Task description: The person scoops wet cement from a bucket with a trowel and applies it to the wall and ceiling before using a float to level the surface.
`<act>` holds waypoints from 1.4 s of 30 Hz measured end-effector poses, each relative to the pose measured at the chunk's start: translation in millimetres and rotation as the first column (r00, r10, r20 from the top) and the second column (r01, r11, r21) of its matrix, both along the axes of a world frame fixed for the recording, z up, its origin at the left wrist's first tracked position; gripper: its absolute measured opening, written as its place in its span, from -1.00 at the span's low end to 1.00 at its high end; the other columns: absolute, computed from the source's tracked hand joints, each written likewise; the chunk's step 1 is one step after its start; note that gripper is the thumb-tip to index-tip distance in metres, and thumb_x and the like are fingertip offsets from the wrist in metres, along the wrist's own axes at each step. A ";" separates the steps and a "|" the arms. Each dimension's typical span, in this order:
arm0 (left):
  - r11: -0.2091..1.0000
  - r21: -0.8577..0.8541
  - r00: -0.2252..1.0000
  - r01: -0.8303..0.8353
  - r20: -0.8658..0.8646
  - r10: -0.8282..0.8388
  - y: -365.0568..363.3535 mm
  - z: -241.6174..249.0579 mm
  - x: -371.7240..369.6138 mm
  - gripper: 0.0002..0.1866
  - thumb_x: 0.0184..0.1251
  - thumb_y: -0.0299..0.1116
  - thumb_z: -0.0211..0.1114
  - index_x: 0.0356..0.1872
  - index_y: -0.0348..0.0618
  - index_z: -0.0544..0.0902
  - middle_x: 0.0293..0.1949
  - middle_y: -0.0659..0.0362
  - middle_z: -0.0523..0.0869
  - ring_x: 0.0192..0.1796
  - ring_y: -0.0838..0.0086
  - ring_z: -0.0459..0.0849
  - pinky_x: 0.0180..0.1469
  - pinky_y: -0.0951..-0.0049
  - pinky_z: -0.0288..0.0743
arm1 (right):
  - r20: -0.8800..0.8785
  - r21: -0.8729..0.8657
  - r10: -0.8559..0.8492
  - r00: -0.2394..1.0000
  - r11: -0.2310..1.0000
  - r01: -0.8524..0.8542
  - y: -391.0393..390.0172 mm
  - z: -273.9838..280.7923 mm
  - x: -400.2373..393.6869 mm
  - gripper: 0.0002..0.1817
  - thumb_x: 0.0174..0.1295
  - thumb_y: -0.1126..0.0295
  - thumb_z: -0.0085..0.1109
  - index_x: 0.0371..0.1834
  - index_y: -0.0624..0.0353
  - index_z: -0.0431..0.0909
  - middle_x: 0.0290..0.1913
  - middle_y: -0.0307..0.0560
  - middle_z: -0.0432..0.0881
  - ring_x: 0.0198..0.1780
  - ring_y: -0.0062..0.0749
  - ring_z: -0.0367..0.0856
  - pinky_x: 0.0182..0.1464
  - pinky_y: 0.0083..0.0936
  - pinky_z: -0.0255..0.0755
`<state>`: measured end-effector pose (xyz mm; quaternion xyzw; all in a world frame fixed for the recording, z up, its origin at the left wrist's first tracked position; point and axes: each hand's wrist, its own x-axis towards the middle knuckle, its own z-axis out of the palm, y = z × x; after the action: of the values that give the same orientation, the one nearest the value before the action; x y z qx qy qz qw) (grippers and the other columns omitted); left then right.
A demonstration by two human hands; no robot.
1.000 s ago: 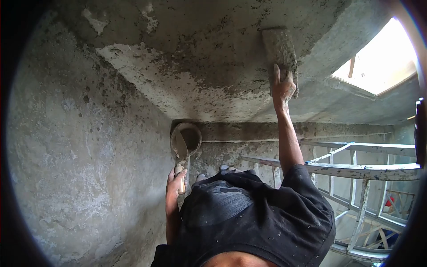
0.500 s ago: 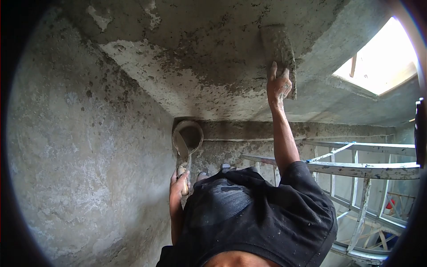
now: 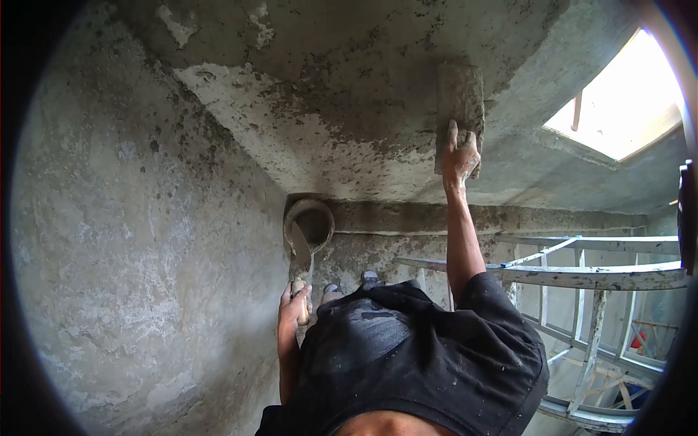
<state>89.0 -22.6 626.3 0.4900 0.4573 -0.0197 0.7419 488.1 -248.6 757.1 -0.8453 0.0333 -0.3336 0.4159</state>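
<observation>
In the head view, my right hand (image 3: 461, 154) reaches up with its fingers closed on a long rectangular plastering float (image 3: 460, 91). The float is caked with grey mortar and lies against the rough wall (image 3: 349, 80) in front of me. Low on the left, my left hand (image 3: 294, 304) is wrapped round the handle of a trowel (image 3: 300, 243). The trowel's blade points away from me and overlaps the rim of a round bucket (image 3: 331, 218) in the corner. Dark, damp-looking mortar patches cover the wall to the left of the float.
A side wall (image 3: 138, 276) runs close along my left. Metal ladder-like frames (image 3: 596, 277) stand at my right, spattered with mortar. Bright light comes through an opening (image 3: 625, 102) at the upper right. My shoes (image 3: 370, 277) show below my black shirt.
My right hand and the float have slid down the wall, towards me. My left hand stays by the bucket with the trowel, shifted only slightly.
</observation>
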 end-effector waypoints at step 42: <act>0.998 -0.029 0.998 -0.058 -0.022 0.058 56.4 3.2 -25.2 -0.67 0.03 -0.38 0.38 -0.21 -0.11 0.43 -0.57 0.25 0.45 -0.73 0.50 0.45 -0.72 0.51 0.36 | 0.730 -0.251 -0.287 0.621 0.732 0.634 78.2 263.3 169.6 -0.52 0.16 -0.04 -0.05 -0.52 0.19 0.58 -0.50 0.16 0.61 -0.52 0.07 0.58 -0.45 -0.15 0.48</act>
<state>63.8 33.8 629.5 0.4654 0.4790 -0.0100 0.7442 657.7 -170.4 1020.4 -0.7114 0.0266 -0.6989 0.0695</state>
